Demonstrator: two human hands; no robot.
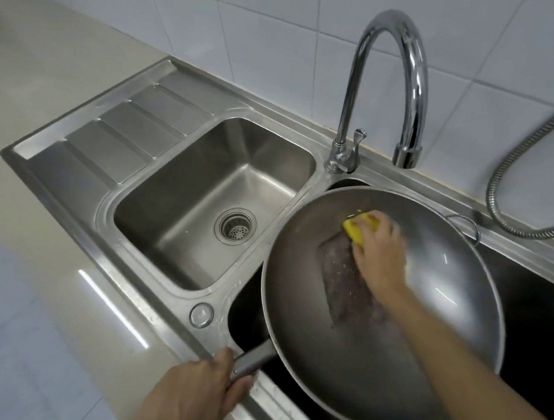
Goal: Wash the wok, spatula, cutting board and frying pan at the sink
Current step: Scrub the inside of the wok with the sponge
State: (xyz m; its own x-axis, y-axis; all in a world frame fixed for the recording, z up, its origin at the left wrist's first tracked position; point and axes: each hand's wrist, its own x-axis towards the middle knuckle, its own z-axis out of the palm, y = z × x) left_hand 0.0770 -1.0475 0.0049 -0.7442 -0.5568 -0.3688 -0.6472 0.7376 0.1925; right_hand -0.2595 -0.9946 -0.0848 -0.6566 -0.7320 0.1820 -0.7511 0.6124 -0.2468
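Note:
A large grey steel wok (315, 307) lies tilted over the right basin of the steel sink (163, 308). My left hand (189, 397) grips its long handle (252, 359) at the sink's front rim. Inside the bowl, my right hand (379, 254) holds a yellow sponge (358, 229) against the far wall. A soapy smear (340, 285) runs down the bowl beside my wrist. A small loop handle (466, 223) sticks out at the wok's far rim. The spatula, cutting board and frying pan are out of sight.
The left basin (201, 210) with its drain strainer (235, 229) holds nothing. A chrome gooseneck tap (401, 72) arches over the far rim. A metal hose (517, 186) curves at the right. A ribbed drainboard (119, 137) and pale counter (24, 302) lie left.

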